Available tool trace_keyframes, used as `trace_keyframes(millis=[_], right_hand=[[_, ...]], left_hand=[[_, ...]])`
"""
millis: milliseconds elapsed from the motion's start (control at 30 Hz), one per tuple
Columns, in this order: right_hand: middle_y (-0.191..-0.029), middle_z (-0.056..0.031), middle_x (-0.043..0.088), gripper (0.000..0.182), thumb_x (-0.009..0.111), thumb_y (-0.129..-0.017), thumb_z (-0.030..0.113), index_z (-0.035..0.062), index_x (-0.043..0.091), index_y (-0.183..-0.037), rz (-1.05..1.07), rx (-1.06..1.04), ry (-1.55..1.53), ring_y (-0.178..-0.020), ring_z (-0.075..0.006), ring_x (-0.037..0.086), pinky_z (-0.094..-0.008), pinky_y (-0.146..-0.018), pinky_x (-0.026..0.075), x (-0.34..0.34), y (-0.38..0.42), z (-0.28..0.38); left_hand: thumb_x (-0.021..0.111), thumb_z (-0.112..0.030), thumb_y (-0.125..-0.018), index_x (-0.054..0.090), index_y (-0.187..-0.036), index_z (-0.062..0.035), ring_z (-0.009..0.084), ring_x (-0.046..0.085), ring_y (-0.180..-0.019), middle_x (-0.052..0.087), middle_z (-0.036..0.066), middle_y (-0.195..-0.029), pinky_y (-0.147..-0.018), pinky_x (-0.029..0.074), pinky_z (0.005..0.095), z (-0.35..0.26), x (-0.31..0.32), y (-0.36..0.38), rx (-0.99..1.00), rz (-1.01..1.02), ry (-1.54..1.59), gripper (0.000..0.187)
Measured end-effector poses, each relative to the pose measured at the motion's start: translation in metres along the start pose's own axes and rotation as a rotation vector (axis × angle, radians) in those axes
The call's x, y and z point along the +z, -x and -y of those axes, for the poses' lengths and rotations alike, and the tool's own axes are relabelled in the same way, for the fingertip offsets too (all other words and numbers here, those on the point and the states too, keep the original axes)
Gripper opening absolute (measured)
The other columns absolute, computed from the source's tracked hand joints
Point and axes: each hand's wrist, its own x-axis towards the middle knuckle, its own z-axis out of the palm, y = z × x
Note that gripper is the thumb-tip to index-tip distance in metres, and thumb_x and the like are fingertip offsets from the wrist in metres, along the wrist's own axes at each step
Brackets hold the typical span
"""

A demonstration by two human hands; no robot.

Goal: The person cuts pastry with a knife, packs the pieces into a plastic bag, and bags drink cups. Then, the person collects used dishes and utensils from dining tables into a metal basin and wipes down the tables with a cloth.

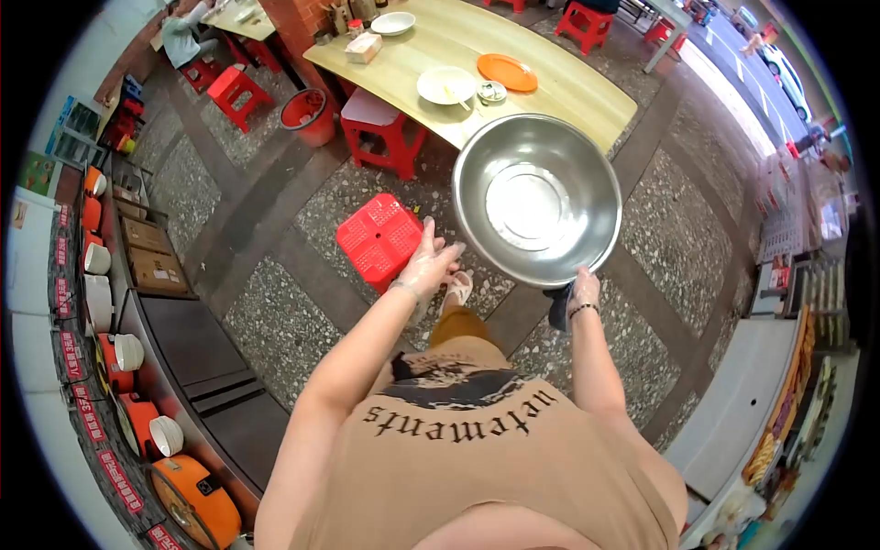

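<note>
A large metal basin (537, 200), with nothing in it, is held tilted in front of me. My right hand (583, 291) is closed on its near rim, and a dark cloth (558, 309) hangs beside that hand. To the left of the basin, my left hand (434, 260) has its fingers apart and holds nothing. Thin clear gloves seem to cover both hands. Below and left of my left hand stands a red plastic stool (379, 240). Past the basin is a wooden table (568, 112) with a white bowl (446, 85) and an orange plate (507, 72).
Under the table's near edge is another red stool (383, 131), beside a red bucket (309, 115). Counters run along both sides, the left one with pots and bowls (128, 351). A seated person (186, 38) is at the far left. A street lies at the upper right.
</note>
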Motion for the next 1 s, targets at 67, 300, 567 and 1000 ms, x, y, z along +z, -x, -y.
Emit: trace_keyframes(millis=[67, 300, 567, 1000], right_hand=[[-0.102, -0.0166, 0.061, 0.039, 0.054, -0.079, 0.017, -0.0084, 0.055, -0.109, -0.107, -0.13, -0.013, -0.088, -0.0288, 0.06, -0.0381, -0.079, 0.047, 0.03, -0.055, 0.018], [-0.105, -0.0121, 0.059, 0.032, 0.054, -0.079, 0.011, -0.0062, 0.054, -0.106, -0.168, 0.019, -0.406, -0.093, -0.0257, 0.058, -0.0372, -0.084, 0.046, 0.1, -0.139, 0.095], [-0.114, -0.0109, 0.058, 0.052, 0.063, -0.086, 0.034, -0.0031, 0.05, -0.12, -0.15, 0.093, -0.205, -0.096, -0.0237, 0.058, -0.0376, -0.085, 0.047, 0.121, -0.161, 0.139], [-0.091, -0.0066, 0.06, 0.038, 0.049, -0.094, 0.035, 0.0034, 0.052, -0.115, 0.494, -0.356, -0.526, -0.079, -0.0138, 0.057, -0.0239, -0.068, 0.047, 0.473, 0.016, 0.342]], left_hand=[[0.061, -0.028, -0.087, -0.006, -0.147, -0.0129, 0.0194, 0.058, -0.088, 0.029, 0.023, -0.142, -0.069, 0.05, 0.031, -0.004, -0.012, -0.039, -0.068, 0.009, -0.022, 0.092], [0.057, -0.019, -0.088, 0.005, -0.147, -0.0112, 0.0183, 0.062, -0.075, 0.046, 0.018, -0.129, -0.057, 0.053, 0.029, -0.003, -0.09, -0.109, -0.293, -0.279, 0.196, 0.079], [0.059, -0.02, -0.088, 0.018, -0.144, -0.0084, 0.0172, 0.06, -0.081, 0.051, 0.011, -0.122, -0.064, 0.051, 0.0307, -0.055, -0.119, -0.188, -0.356, -0.299, 0.219, 0.071], [0.07, -0.019, -0.076, 0.043, -0.128, -0.0002, 0.0304, 0.053, -0.109, 0.055, 0.021, -0.116, -0.094, 0.043, 0.0393, -0.271, -0.082, -0.358, 0.459, 0.663, -0.361, 0.062]])
